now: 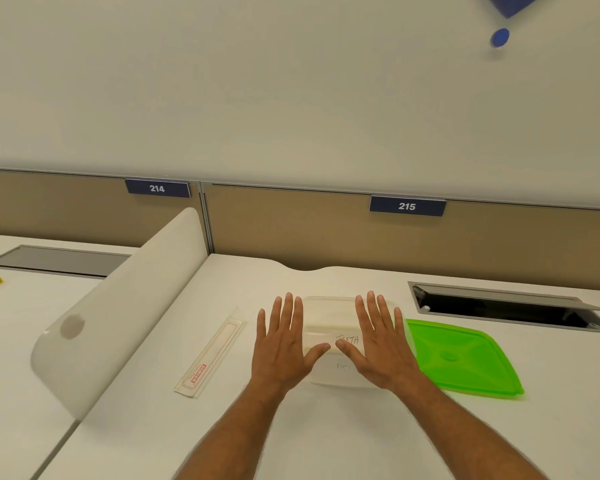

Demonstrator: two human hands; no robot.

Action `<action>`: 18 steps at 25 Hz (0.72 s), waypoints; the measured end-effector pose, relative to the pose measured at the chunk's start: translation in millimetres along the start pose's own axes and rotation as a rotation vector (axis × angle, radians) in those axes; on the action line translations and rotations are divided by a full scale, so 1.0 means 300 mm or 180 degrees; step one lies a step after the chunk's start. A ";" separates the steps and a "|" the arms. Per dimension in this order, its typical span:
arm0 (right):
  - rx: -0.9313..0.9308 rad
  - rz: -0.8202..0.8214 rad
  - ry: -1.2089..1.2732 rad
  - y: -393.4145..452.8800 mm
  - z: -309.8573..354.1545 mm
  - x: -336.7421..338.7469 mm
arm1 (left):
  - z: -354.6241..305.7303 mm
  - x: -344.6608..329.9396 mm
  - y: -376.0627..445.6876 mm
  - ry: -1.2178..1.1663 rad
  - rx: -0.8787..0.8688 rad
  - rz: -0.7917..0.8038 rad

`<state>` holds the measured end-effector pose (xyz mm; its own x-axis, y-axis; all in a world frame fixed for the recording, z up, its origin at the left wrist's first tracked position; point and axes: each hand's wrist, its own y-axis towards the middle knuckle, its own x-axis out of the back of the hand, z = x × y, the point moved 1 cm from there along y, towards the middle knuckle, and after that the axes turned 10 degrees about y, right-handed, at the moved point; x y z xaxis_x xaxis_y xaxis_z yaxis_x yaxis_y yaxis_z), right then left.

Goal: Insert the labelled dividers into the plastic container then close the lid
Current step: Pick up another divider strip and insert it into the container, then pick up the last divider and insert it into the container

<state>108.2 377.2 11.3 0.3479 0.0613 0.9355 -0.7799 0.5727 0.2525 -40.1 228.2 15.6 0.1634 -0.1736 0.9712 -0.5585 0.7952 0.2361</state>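
Note:
A clear plastic container (329,308) stands on the white desk, mostly between and under my hands. A pale divider with "BETA" handwritten on it (349,340) shows between my thumbs, and faint writing on another piece (343,367) shows just below. My left hand (284,344) lies flat with fingers straight over the container's left side. My right hand (378,344) lies flat over its right side. A bright green lid (465,358) lies on the desk just right of the container. Whether my palms touch the container is unclear.
A long flat packet with red print (210,355) lies left of my left hand. A curved white partition (125,306) bounds the desk on the left. An open cable hatch (506,308) sits at the back right. A tan panel with tags 214 and 215 closes the back.

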 end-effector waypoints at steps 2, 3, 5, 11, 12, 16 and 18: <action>0.0083 0.0011 0.0052 0.009 0.036 -0.007 | 0.042 0.004 -0.022 -0.0005 0.0110 0.0017; 0.0136 0.0029 0.0058 0.015 0.056 -0.012 | 0.066 0.002 -0.032 0.0004 0.0166 0.0026; 0.0257 0.0069 0.0064 0.029 0.099 -0.023 | 0.116 -0.004 -0.050 0.0042 0.0280 0.0022; 0.0593 0.0199 0.0176 0.070 0.255 -0.084 | 0.284 -0.024 -0.119 0.0216 0.0661 0.0069; 0.0641 0.0222 0.0193 0.079 0.282 -0.095 | 0.311 -0.027 -0.131 0.0235 0.0708 0.0066; 0.0836 0.0318 0.0211 0.116 0.377 -0.130 | 0.403 -0.048 -0.165 0.0268 0.0841 0.0148; 0.0951 0.0331 0.0215 0.136 0.415 -0.144 | 0.435 -0.059 -0.170 0.0239 0.0893 0.0232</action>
<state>-3.4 296.3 11.9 0.2843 0.1668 0.9441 -0.9279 0.2957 0.2271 -120.6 115.0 -9.4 0.1685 -0.0704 0.9832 -0.7721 0.6107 0.1760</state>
